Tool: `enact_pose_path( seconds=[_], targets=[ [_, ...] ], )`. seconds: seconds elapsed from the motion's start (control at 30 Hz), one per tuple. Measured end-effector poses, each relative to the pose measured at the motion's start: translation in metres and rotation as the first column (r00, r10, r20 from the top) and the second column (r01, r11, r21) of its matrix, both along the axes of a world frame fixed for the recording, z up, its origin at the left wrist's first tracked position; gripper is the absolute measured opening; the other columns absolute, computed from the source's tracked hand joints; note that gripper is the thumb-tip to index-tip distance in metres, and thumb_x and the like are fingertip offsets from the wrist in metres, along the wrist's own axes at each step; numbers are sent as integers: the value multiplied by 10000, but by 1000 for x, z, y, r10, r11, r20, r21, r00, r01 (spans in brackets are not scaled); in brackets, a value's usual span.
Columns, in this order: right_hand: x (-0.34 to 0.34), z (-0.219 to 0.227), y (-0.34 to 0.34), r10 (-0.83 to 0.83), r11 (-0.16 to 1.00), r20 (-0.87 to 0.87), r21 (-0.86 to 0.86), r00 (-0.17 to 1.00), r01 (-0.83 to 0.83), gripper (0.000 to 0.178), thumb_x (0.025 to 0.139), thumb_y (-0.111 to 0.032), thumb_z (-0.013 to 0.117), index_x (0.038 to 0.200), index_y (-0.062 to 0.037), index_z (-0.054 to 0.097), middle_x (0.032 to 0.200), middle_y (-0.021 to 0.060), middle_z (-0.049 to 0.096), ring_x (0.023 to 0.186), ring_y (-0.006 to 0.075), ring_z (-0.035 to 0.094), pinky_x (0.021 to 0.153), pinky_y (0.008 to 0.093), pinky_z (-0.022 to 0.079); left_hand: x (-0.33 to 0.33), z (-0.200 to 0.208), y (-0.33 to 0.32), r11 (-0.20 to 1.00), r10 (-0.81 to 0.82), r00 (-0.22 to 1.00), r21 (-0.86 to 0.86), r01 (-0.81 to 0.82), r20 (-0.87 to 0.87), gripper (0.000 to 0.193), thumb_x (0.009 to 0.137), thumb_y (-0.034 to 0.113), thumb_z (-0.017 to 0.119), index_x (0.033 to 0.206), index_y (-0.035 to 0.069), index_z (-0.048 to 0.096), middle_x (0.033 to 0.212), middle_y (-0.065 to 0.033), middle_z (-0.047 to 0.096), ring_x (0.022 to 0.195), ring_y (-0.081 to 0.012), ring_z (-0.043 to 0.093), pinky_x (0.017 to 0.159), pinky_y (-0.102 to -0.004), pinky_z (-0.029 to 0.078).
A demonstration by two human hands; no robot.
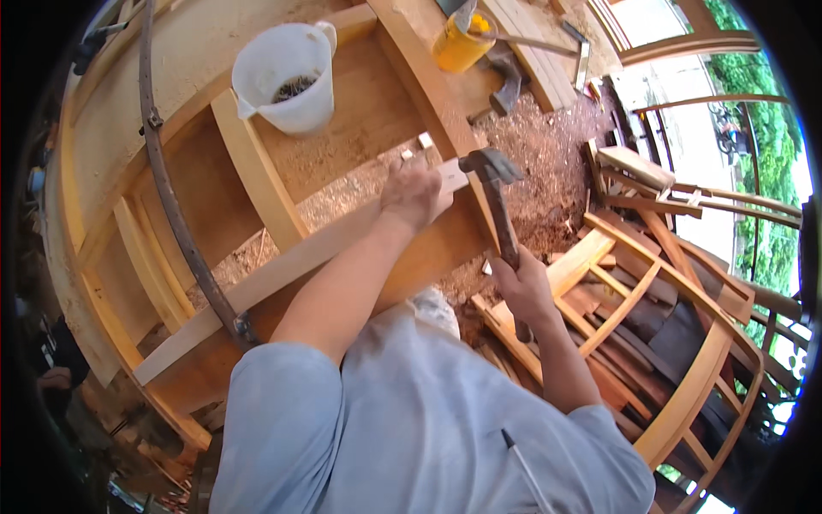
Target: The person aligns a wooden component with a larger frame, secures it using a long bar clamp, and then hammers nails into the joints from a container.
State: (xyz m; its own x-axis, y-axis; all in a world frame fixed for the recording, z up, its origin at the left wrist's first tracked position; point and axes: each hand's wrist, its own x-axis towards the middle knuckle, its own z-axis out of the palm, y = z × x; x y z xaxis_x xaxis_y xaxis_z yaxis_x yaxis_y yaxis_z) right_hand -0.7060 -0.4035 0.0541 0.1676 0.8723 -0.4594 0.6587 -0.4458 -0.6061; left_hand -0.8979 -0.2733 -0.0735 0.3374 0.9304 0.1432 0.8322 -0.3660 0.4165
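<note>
My right hand (524, 287) is wrapped round the handle of a claw hammer (499, 206). The hammer's dark metal head is at the end of a pale wooden strip (295, 265), and I cannot tell whether they touch. The strip runs along the near side of a wooden frame (432, 86). My left hand (413, 195) is closed over the strip close to its right end, beside the hammer head. Its fingertips are partly hidden, so anything small between them does not show.
A white plastic jug (287, 77) holding nails stands inside the frame. A long metal bar clamp (175, 180) crosses the frame at left. Beyond lie a yellow container (462, 44) and another hammer (507, 86). Wooden chair-like frames (634, 300) are piled at right over sawdust-strewn ground.
</note>
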Motion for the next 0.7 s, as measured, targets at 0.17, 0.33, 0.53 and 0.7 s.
enact_pose_path(
  seconds=[0.17, 0.33, 0.53, 0.7],
  targets=[
    [-27, 62, -16, 126, 750, -490, 616, 863, 240, 65, 984, -74, 550, 931, -38, 553, 686, 31, 566, 586, 76, 508, 547, 252, 426, -4, 10, -2, 999, -11, 998, -42, 9, -59, 371, 791, 454, 741, 930, 110, 766, 1014, -98, 674, 1029, -221, 633, 938, -404, 405],
    [2, -34, -17, 106, 989, 77, 96, 991, -113, 87, 974, -92, 587, 963, -5, 582, 647, 79, 557, 576, 182, 539, 559, 350, 444, 3, 9, 6, 1000, -1, 1000, 3, 1, 19, 380, 766, 435, 739, 916, 87, 777, 987, -122, 674, 975, -246, 639, 979, -413, 426],
    [-10, 37, -8, 183, 842, -659, 488, 730, 229, 185, 996, -194, 590, 1031, -12, 595, 726, 25, 568, 649, 133, 555, 583, 305, 452, -5, 17, 1, 996, 24, 999, -81, -26, -28, 380, 771, 443, 740, 912, 94, 782, 985, -131, 671, 961, -282, 641, 962, -413, 436],
    [12, -46, -47, 179, 811, -13, 567, 984, -140, 239, 1016, -243, 561, 996, -8, 599, 736, 78, 585, 698, 191, 599, 619, 346, 481, 6, 21, 4, 995, 15, 1000, -95, -17, -27, 393, 765, 451, 747, 919, 90, 782, 988, -120, 672, 978, -283, 638, 946, -406, 443]
  ],
)
